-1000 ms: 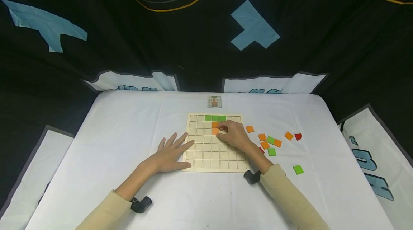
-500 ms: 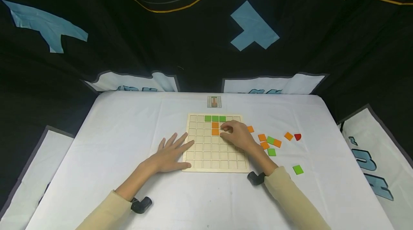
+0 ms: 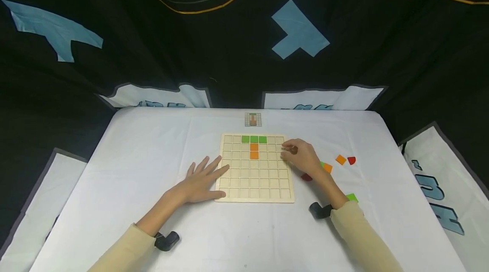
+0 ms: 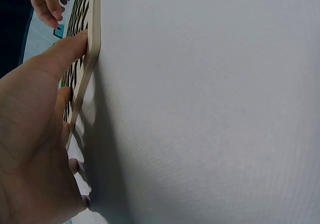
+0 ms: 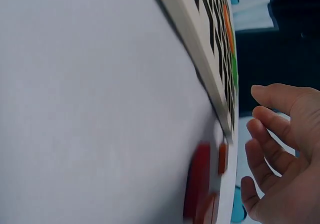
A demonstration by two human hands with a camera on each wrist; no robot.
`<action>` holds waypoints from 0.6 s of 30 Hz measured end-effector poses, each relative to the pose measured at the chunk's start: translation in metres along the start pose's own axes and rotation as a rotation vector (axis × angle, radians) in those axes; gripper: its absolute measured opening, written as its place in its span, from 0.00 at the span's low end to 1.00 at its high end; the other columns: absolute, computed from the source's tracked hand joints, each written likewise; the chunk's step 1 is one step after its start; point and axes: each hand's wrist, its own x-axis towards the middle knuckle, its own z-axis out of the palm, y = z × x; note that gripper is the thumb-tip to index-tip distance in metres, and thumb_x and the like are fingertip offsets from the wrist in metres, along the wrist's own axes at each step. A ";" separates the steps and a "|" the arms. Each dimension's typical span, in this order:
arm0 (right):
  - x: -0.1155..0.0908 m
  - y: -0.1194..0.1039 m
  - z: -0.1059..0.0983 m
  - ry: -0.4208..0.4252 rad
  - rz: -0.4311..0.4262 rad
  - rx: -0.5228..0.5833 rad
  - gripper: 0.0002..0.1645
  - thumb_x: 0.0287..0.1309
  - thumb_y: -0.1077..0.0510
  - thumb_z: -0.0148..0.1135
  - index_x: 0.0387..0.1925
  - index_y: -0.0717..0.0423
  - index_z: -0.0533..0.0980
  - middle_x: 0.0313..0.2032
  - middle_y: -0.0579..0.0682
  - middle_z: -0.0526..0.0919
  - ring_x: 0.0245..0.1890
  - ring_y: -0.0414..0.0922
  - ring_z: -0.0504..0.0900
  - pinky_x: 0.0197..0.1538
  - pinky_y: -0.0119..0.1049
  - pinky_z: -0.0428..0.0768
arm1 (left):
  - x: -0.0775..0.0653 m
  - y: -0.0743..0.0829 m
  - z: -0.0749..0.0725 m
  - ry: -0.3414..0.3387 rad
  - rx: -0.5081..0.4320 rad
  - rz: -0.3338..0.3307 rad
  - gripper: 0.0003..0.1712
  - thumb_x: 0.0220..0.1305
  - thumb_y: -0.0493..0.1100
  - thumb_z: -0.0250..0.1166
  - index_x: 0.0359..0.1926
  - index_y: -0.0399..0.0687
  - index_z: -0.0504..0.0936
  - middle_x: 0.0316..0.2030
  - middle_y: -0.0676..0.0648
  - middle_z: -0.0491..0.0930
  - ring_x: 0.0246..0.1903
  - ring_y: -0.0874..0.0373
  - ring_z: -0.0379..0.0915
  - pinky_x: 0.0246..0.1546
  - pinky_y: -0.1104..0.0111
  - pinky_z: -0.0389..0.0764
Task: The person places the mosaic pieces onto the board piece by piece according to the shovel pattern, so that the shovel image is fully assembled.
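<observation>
A pale wooden grid board lies on the table. Three green square tiles form a row along its far side, with two orange square tiles in line below the middle one. My left hand rests with spread fingers on the board's left edge. Beyond the right edge hovers my right hand, its fingers loosely bent and holding nothing; in the right wrist view, thumb and fingers stand apart. Beneath it are a red piece and an orange tile. The hand hides other loose tiles.
On the white table, right of the hand, lie an orange tile, a red rounded piece and a partly covered green tile. A small card with a printed grid pattern lies behind the board.
My right hand has moved right, from beside the orange tiles on the board to over the loose pieces, uncovering the grid's right part. My left hand has stayed put.
</observation>
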 end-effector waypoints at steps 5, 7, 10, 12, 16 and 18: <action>-0.002 0.013 -0.015 0.017 0.057 -0.051 0.21 0.58 0.59 0.71 0.53 0.61 0.81 0.55 0.60 0.80 0.58 0.58 0.74 0.61 0.56 0.70 | 0.001 0.000 0.000 -0.005 0.000 -0.002 0.48 0.63 0.68 0.62 0.77 0.55 0.59 0.78 0.40 0.44 0.75 0.33 0.29 0.64 0.30 0.34; -0.002 0.018 -0.019 0.002 0.096 -0.072 0.23 0.57 0.60 0.71 0.55 0.61 0.81 0.58 0.60 0.78 0.62 0.59 0.71 0.65 0.58 0.66 | 0.001 -0.001 0.000 -0.005 0.002 -0.002 0.48 0.63 0.68 0.62 0.77 0.55 0.59 0.78 0.40 0.44 0.75 0.34 0.29 0.64 0.30 0.34; -0.001 0.025 -0.022 -0.033 0.153 -0.110 0.25 0.58 0.61 0.69 0.58 0.60 0.79 0.62 0.61 0.75 0.65 0.60 0.67 0.67 0.59 0.64 | 0.001 -0.001 0.000 -0.005 0.004 -0.002 0.48 0.63 0.68 0.62 0.77 0.55 0.59 0.78 0.40 0.44 0.75 0.34 0.30 0.64 0.30 0.35; -0.001 0.028 -0.023 -0.056 0.182 -0.130 0.26 0.59 0.60 0.69 0.60 0.58 0.78 0.63 0.60 0.73 0.66 0.59 0.66 0.67 0.59 0.63 | 0.001 -0.001 0.000 -0.005 0.003 -0.005 0.48 0.63 0.68 0.62 0.77 0.55 0.59 0.78 0.40 0.44 0.75 0.33 0.30 0.64 0.30 0.35; -0.001 0.031 -0.024 -0.082 0.189 -0.142 0.27 0.59 0.61 0.69 0.61 0.58 0.77 0.64 0.60 0.73 0.67 0.60 0.65 0.68 0.59 0.62 | 0.001 -0.001 0.001 -0.002 -0.004 -0.007 0.48 0.62 0.68 0.62 0.77 0.55 0.60 0.78 0.40 0.44 0.75 0.33 0.30 0.64 0.30 0.35; -0.001 0.031 -0.025 -0.090 0.178 -0.133 0.27 0.59 0.62 0.69 0.61 0.58 0.78 0.64 0.60 0.74 0.67 0.60 0.66 0.68 0.59 0.62 | 0.001 -0.002 0.002 -0.001 -0.003 -0.006 0.48 0.62 0.68 0.62 0.77 0.55 0.59 0.78 0.40 0.44 0.75 0.34 0.30 0.64 0.30 0.34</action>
